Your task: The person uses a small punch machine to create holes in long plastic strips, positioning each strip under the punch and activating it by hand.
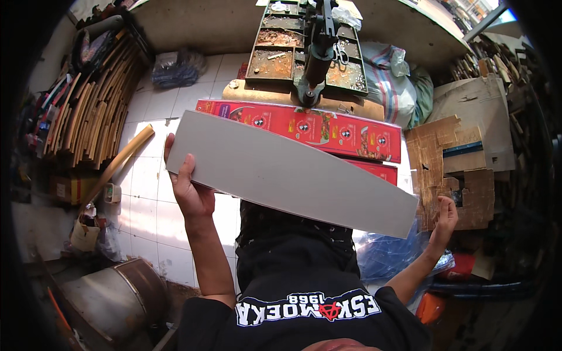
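Note:
A long, pale grey board (293,169) with one curved edge slants across my lap, its left end higher in the picture. My left hand (192,190) grips that end, thumb on top and fingers behind. Off the board's right end, my right hand (444,221) has its fingers curled together. Whether anything small is in them is hidden. Beyond the board lie red printed sheets (339,136) with food pictures, partly covered by it. Their far edge lies under a dark metal hand press (316,67).
Behind the press sits a dark compartmented tray (270,63) of small parts, with scissors (339,55) in it. Stacked boards (96,105) stand at left, near a curved tube (126,155). Cardboard pieces (430,152) and clear blue plastic (383,254) lie at right. A metal drum (114,298) is lower left.

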The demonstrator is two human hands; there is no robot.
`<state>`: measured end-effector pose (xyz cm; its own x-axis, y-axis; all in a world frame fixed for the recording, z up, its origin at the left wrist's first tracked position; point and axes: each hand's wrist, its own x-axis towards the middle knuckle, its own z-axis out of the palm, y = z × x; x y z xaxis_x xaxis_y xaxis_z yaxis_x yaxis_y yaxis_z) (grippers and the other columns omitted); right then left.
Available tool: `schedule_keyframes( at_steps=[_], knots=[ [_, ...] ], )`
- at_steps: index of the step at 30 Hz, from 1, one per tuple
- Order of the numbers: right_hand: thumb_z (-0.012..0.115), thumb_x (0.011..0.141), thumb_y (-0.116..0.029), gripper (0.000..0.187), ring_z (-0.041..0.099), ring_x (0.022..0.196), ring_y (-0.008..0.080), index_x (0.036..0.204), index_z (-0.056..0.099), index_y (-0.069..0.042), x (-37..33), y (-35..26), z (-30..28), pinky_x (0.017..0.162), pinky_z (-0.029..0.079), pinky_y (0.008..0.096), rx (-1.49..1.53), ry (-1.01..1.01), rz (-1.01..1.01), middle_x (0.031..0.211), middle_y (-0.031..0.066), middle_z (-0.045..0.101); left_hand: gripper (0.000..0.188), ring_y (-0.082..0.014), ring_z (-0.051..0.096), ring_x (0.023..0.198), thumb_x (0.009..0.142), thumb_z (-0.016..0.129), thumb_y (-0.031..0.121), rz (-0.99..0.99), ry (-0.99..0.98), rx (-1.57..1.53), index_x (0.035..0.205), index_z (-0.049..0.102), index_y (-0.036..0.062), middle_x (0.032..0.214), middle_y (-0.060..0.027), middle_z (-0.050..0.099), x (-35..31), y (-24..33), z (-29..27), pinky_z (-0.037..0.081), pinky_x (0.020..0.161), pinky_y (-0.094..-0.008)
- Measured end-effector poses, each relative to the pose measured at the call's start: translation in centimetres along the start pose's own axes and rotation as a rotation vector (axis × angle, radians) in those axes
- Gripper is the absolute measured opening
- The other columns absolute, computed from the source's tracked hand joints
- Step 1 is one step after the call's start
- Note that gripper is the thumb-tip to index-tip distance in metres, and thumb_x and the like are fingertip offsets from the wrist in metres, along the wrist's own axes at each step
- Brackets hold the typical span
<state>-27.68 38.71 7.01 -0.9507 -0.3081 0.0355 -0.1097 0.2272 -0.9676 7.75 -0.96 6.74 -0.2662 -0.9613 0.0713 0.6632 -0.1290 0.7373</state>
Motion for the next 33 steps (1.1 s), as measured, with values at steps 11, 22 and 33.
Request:
schedule_keyframes(
  at_steps=[11, 22, 33],
  knots=[
    [0.044, 0.106, -0.042, 0.049, 0.039, 0.064, 0.0044, 0.095, 0.067, -0.001, -0.5, 1.9, 11.6, 0.058, 0.032, 0.0226, -0.093, -0.828, 0.198, 0.069, -0.0056, 0.047, 0.059, -0.0229, 0.052, 0.127, 0.095, 0.058, 0.003, -0.608, -0.345, -0.062, 0.149, 0.036, 0.0160, 0.138, -0.0102, 0.049, 3.3, -10.2, 5.6, 0.047, 0.106, -0.0404],
    [0.051, 0.104, -0.028, 0.043, 0.042, 0.057, 0.0108, 0.075, 0.054, 0.004, -2.3, 0.4, 13.4, 0.052, 0.035, 0.0321, -0.317, -0.709, 0.064, 0.058, 0.0068, 0.045, 0.058, -0.0223, 0.067, 0.105, 0.097, 0.060, 0.013, -0.792, -0.353, 0.170, 0.146, 0.031, 0.0071, 0.125, -0.0136, 0.059, 6.1, -13.6, 6.6, 0.063, 0.077, -0.0388],
    [0.049, 0.105, -0.026, 0.044, 0.039, 0.055, 0.0115, 0.072, 0.051, 0.004, -0.3, 0.4, 14.7, 0.050, 0.033, 0.0343, -0.380, -0.685, 0.091, 0.057, 0.0068, 0.041, 0.050, -0.0233, 0.073, 0.083, 0.097, 0.057, 0.012, -0.728, -0.393, 0.309, 0.140, 0.033, -0.0001, 0.096, -0.0157, 0.071, 8.5, -14.4, 5.8, 0.064, 0.068, -0.0370]
  ],
)
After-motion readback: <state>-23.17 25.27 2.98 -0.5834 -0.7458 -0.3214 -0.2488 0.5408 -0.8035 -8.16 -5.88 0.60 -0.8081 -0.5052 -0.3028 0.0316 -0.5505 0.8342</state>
